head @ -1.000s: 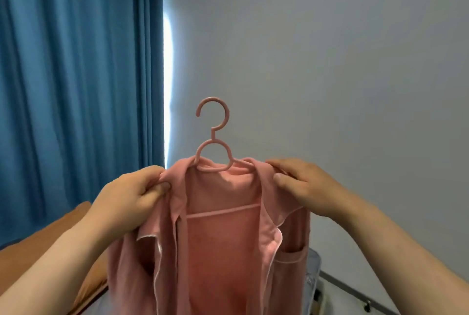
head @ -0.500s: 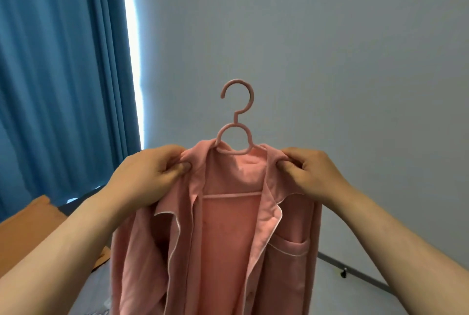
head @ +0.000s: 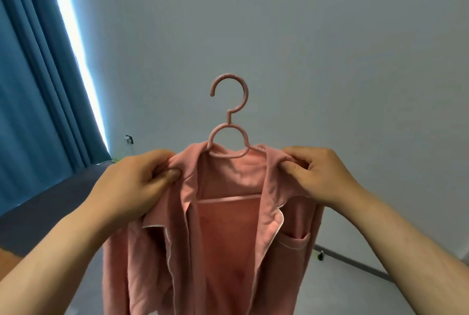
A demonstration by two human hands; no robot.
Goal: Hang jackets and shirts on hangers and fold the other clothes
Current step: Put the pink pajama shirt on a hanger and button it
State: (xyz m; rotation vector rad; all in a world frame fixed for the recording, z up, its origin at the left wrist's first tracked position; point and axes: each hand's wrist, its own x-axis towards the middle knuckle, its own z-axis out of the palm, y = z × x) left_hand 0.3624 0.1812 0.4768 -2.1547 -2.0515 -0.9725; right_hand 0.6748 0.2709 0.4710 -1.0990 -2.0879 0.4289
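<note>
Plain pink shirt (head: 228, 238) with white piping, on a matching pink hanger (head: 229, 122); deep blue curtain (head: 33, 116); pale grey wall (head: 330, 48).

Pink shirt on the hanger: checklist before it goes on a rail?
1. Pink shirt draped over pink hanger: ok, both shoulders on.
2. Hook free and upright: ok, nothing around it.
3. Left hand gripping the left shoulder: ok, fingers pinch fabric.
4. Right hand gripping the right shoulder: ok.
5. Collar flat: not ok, left lapel folded and bunched.
6. Front buttoned: not ok, shirt hangs open.
7. Rail within reach: cannot tell, none in view.
</note>
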